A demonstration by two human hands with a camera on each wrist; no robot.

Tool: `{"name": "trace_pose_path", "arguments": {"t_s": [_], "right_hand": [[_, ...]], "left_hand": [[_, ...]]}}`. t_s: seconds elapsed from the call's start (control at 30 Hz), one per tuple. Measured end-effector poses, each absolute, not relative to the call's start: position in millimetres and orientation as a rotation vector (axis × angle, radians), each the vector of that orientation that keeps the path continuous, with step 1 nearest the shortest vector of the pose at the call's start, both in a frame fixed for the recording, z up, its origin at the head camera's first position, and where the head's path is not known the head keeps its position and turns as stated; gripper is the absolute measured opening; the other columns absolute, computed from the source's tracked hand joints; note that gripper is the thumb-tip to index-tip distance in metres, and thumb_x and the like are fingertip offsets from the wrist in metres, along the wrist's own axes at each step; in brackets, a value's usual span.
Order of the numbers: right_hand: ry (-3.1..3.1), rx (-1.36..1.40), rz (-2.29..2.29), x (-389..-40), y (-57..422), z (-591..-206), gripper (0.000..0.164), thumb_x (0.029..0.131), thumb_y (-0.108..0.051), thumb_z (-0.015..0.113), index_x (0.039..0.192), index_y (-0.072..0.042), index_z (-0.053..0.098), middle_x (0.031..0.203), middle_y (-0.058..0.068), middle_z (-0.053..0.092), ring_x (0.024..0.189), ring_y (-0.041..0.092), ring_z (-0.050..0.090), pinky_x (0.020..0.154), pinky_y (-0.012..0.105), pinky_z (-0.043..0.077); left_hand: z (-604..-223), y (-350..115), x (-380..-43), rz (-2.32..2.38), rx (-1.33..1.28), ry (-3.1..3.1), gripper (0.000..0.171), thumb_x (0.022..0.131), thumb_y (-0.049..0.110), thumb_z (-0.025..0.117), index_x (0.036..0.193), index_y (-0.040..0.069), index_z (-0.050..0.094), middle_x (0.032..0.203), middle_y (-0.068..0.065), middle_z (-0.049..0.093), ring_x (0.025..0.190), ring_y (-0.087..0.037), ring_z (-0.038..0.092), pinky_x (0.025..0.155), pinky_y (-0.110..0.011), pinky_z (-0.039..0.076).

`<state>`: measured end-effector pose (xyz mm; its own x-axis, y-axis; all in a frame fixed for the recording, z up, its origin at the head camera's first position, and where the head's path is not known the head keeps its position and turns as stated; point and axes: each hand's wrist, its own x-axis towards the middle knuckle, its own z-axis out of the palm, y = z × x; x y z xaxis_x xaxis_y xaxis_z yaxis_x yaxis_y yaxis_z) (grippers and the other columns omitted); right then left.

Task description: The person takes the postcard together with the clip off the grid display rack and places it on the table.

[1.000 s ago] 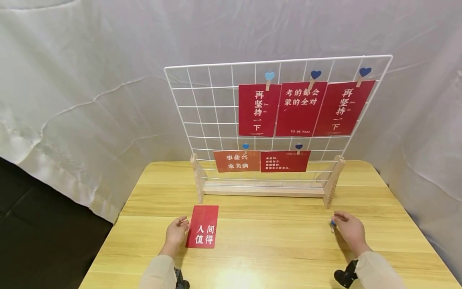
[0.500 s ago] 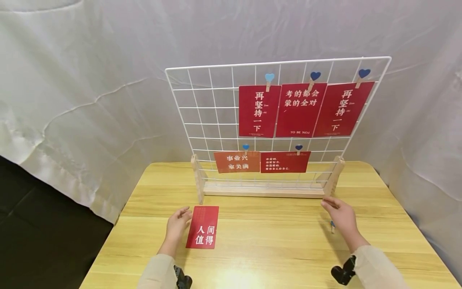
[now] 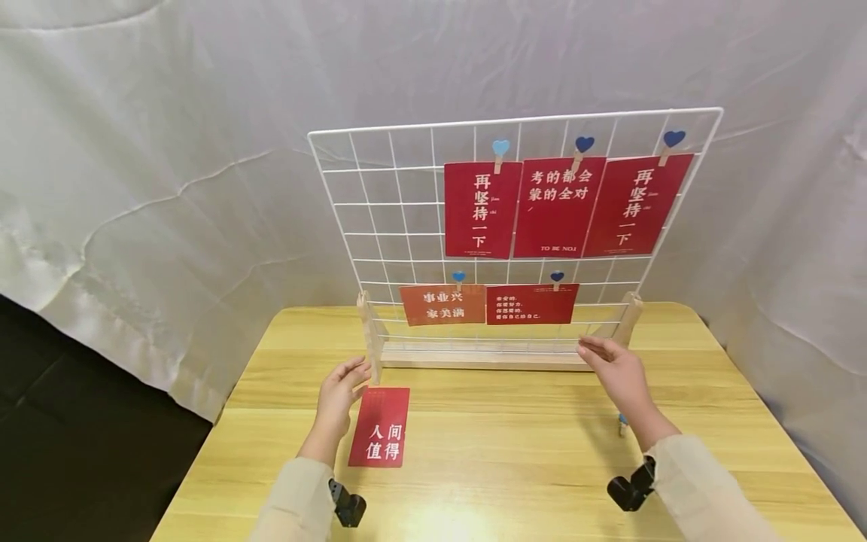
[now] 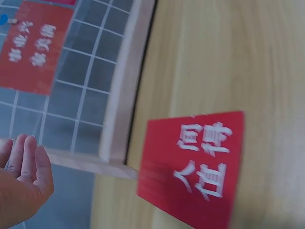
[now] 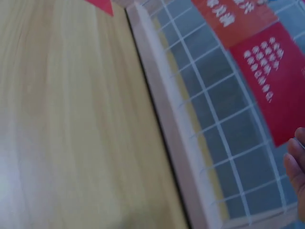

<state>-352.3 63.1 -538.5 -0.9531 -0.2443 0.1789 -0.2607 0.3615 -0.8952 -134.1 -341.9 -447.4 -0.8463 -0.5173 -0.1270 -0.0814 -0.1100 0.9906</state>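
Note:
A white wire grid panel (image 3: pixel 393 218) stands in a wooden base (image 3: pixel 474 355) at the back of the table. Five red cards hang on it from heart-topped pegs, among them an upper card (image 3: pixel 482 209) and a lower card (image 3: pixel 443 304). My left hand (image 3: pixel 345 380) is open, fingers straight, right beside the stand's left post (image 3: pixel 369 339). My right hand (image 3: pixel 609 369) is open and reaches toward the right post (image 3: pixel 628 318). A loose red card (image 3: pixel 379 427) lies flat on the table by my left wrist. A small blue peg (image 3: pixel 621 424) lies under my right forearm.
The wooden table (image 3: pixel 515 459) ends on the left at an edge (image 3: pixel 203 452) with dark floor beyond. White cloth (image 3: pixel 169 150) hangs behind and beside the stand. In the left wrist view the loose card (image 4: pixel 195 167) lies just before the base rail (image 4: pixel 126 86).
Both hands have moved forward from the table front toward the stand's posts. The right hand has left the blue peg lying on the table; the left has drawn off the loose card.

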Motion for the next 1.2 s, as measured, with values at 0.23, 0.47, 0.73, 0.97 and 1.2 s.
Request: {"name": "trace_pose_path", "arguments": {"t_s": [0.23,0.47,0.73,0.97,1.2], "right_hand": [[-2.514,0.550,1.765,-311,29,-451,0.044,0.083,-0.032,0.056,0.118,-0.005,0.052,0.113,0.008,0.056,0.098,0.012,0.052,0.077,0.025,0.045],[-2.438,0.632,1.808,-275,6,-376,0.046,0.083,-0.025,0.056,0.116,0.006,0.048,0.111,0.017,0.054,0.089,-0.004,0.051,0.075,0.010,0.041],[-2.342,0.741,1.824,-281,-7,-346,0.042,0.082,-0.021,0.058,0.114,0.005,0.051,0.108,0.015,0.056,0.089,-0.001,0.053,0.075,0.012,0.043],[-2.395,0.759,1.744,-282,-16,-322,0.044,0.081,-0.026,0.059,0.116,0.000,0.051,0.112,0.017,0.054,0.095,0.007,0.053,0.077,0.014,0.043],[-2.383,0.790,1.675,-285,-26,-298,0.041,0.081,-0.025,0.060,0.116,-0.004,0.053,0.111,0.015,0.055,0.096,0.013,0.054,0.075,0.015,0.044]], "left_hand": [[-422,-338,-142,-2.090,0.579,-1.785,0.037,0.085,0.007,0.051,0.119,-0.005,0.044,0.107,-0.011,0.053,0.092,-0.014,0.052,0.089,-0.039,0.038],[-401,-333,-148,-2.122,0.496,-1.746,0.039,0.082,0.000,0.052,0.120,-0.005,0.043,0.111,-0.016,0.050,0.093,-0.013,0.052,0.089,-0.035,0.039],[-379,-324,-163,-2.101,0.376,-1.748,0.035,0.081,-0.003,0.053,0.115,-0.004,0.047,0.109,-0.018,0.052,0.093,-0.016,0.053,0.085,-0.032,0.041],[-357,-317,-175,-2.092,0.258,-1.759,0.037,0.081,-0.005,0.051,0.118,-0.006,0.045,0.110,-0.017,0.052,0.095,-0.018,0.052,0.088,-0.032,0.040],[-339,-309,-188,-2.092,0.138,-1.745,0.039,0.081,-0.007,0.051,0.119,-0.005,0.044,0.117,-0.023,0.046,0.108,-0.035,0.042,0.089,-0.034,0.039]]}}
